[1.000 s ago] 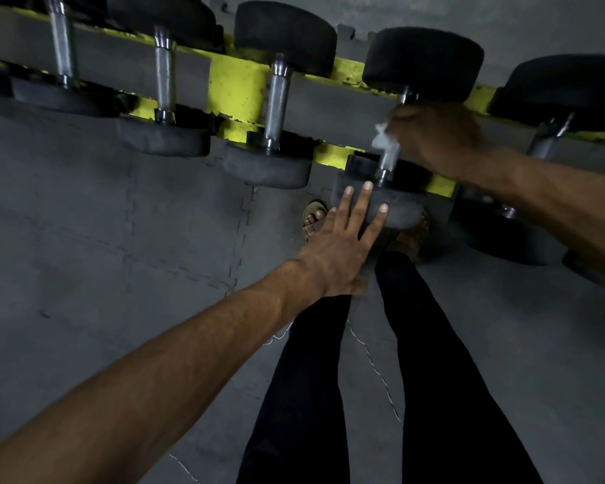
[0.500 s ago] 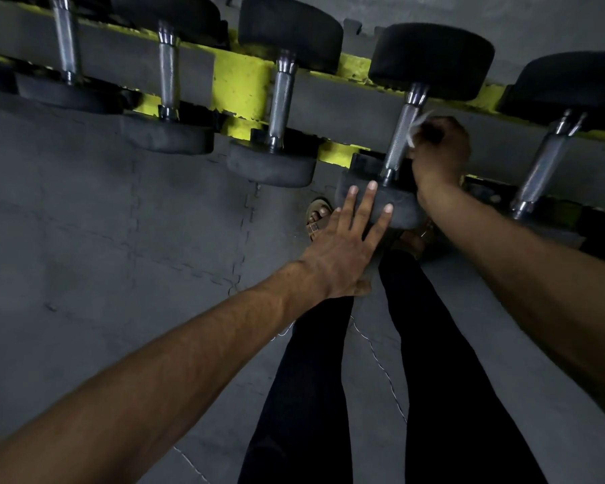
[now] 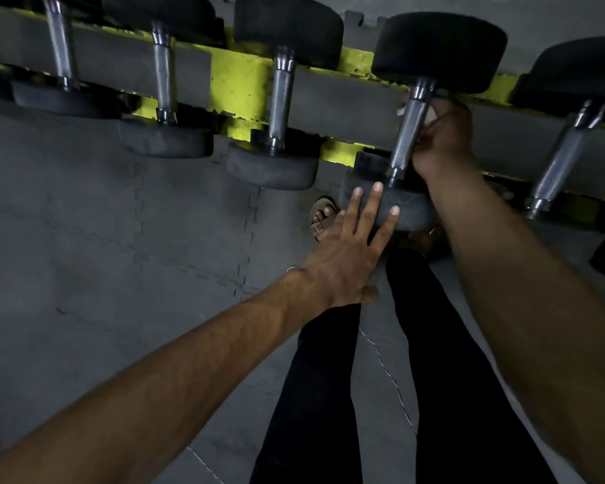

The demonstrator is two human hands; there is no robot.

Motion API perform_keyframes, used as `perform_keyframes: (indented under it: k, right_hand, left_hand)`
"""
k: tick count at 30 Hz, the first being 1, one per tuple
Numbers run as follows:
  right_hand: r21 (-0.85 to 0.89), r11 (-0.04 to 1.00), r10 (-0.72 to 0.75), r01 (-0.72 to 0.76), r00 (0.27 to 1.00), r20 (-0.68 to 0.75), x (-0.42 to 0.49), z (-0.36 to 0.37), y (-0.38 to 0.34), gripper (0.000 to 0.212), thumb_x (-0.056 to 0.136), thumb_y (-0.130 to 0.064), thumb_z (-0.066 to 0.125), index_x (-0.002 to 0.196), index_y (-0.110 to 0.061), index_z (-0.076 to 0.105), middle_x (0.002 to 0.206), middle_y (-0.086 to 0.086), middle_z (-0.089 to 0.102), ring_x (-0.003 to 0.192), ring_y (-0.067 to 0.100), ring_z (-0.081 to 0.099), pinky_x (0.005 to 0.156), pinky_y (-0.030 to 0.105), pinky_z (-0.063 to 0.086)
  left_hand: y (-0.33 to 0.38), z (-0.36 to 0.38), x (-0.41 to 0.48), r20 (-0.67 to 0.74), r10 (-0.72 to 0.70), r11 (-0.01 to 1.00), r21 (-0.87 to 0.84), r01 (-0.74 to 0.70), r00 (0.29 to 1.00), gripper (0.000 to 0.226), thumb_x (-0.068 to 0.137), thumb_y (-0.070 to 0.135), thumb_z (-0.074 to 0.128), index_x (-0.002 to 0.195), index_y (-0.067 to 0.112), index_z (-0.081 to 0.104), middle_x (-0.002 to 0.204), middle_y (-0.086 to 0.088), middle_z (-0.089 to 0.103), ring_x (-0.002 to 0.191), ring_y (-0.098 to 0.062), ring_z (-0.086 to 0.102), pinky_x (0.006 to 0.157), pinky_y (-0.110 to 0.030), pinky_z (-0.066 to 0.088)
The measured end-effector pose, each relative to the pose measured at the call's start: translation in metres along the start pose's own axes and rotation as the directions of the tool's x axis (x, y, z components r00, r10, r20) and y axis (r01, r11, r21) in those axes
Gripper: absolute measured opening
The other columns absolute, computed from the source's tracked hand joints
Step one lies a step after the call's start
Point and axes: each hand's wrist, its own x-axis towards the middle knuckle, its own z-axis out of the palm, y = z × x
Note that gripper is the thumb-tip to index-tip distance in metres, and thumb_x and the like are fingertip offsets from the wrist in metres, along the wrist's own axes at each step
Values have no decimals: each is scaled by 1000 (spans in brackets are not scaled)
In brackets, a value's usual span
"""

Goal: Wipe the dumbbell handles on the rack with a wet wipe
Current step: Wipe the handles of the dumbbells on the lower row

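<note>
Several black dumbbells with knurled steel handles lie across a yellow and grey rack (image 3: 240, 87). My right hand (image 3: 442, 138) is curled against the right side of one handle (image 3: 407, 134), shut on a white wet wipe (image 3: 430, 115) that peeks out by the fingers; most of the wipe is hidden. My left hand (image 3: 346, 253) lies flat, fingers spread, on the near black head (image 3: 409, 211) of that same dumbbell.
More handles stand to the left (image 3: 282, 99) (image 3: 163, 78) and one to the right (image 3: 561, 155). Below are grey interlocking floor mats (image 3: 119, 239), my black-trousered legs and a sandalled foot (image 3: 323, 214) under the rack.
My right hand came off the top of the handle and dropped to its right side with the wipe, uncovering the steel. My left hand has stayed on the dumbbell head.
</note>
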Motion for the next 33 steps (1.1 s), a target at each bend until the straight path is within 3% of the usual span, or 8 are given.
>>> perform_keyframes:
  k: [3, 8, 13, 17, 23, 25, 28, 33]
  right_hand:
    - [5, 1000, -21, 21, 999, -44, -4, 1, 6, 25, 99, -10, 48, 83, -5, 66, 69, 11, 71, 62, 22, 67, 61, 27, 49]
    - [-108, 987, 130, -122, 989, 75, 6, -2, -21, 32, 102, -16, 37, 96, -14, 68, 85, 3, 76, 81, 15, 73, 79, 35, 55]
    - [-47, 997, -58, 54, 995, -80, -13, -1, 4, 18, 95, 1, 52, 83, -5, 63, 74, 17, 71, 61, 24, 68, 54, 24, 51]
    - [-22, 997, -77, 75, 990, -120, -5, 8, -2, 23, 89, 11, 51, 77, -3, 63, 70, 19, 70, 61, 26, 67, 56, 26, 51]
    - [-386, 875, -370, 292, 918, -145, -32, -23, 25, 24, 84, -4, 63, 71, -22, 72, 74, -1, 71, 67, 15, 61, 63, 35, 49]
    - [-541, 742, -520, 395, 849, -94, -34, -26, 28, 18, 81, -8, 68, 74, -24, 72, 83, 4, 75, 74, 21, 68, 69, 40, 58]
    - [-830, 206, -711, 518, 662, 237, -33, -19, 22, 10, 89, -16, 63, 92, -16, 73, 108, 11, 69, 103, 23, 64, 83, 11, 42]
    - [-704, -516, -554, 488, 437, 709, -36, -35, 9, 36, 95, -16, 57, 128, -27, 64, 138, -10, 58, 111, 28, 58, 77, 36, 52]
  left_hand:
    - [-1, 0, 0, 4, 4, 1000, -11, -4, 1000, 137, 79, 64, 77, 162, 8, -17, 160, -30, -36, 151, -52, -25, 127, -61, 11]
    - [-1, -2, -1, 22, 6, 1000, -19, -5, 1000, 138, 80, 63, 76, 161, 8, -19, 159, -30, -37, 151, -52, -26, 127, -60, 8]
    - [-1, -3, -1, 29, 7, 1000, -30, -6, 1000, 137, 80, 63, 76, 161, 8, -20, 159, -29, -38, 151, -52, -26, 126, -61, 13]
    - [0, -7, -1, 58, -2, 1000, -22, 3, 998, 136, 82, 62, 76, 161, 8, -22, 159, -29, -39, 150, -52, -28, 127, -60, 7]
    - [1, -6, -2, 58, -1, 1000, -30, 3, 998, 138, 81, 62, 77, 160, 8, -22, 158, -29, -41, 149, -52, -29, 126, -63, 13]
    - [0, -6, -1, 55, 1, 1000, -27, 0, 998, 139, 80, 62, 77, 160, 7, -22, 158, -29, -41, 150, -52, -29, 125, -63, 14]
    - [0, -5, -1, 58, 1, 1000, -30, 1, 998, 139, 80, 62, 77, 160, 7, -22, 158, -29, -41, 150, -52, -29, 125, -64, 13]
    - [0, -5, 0, 60, -1, 1000, -28, 3, 998, 139, 80, 61, 79, 161, 8, -22, 158, -29, -41, 150, -51, -29, 126, -63, 13]
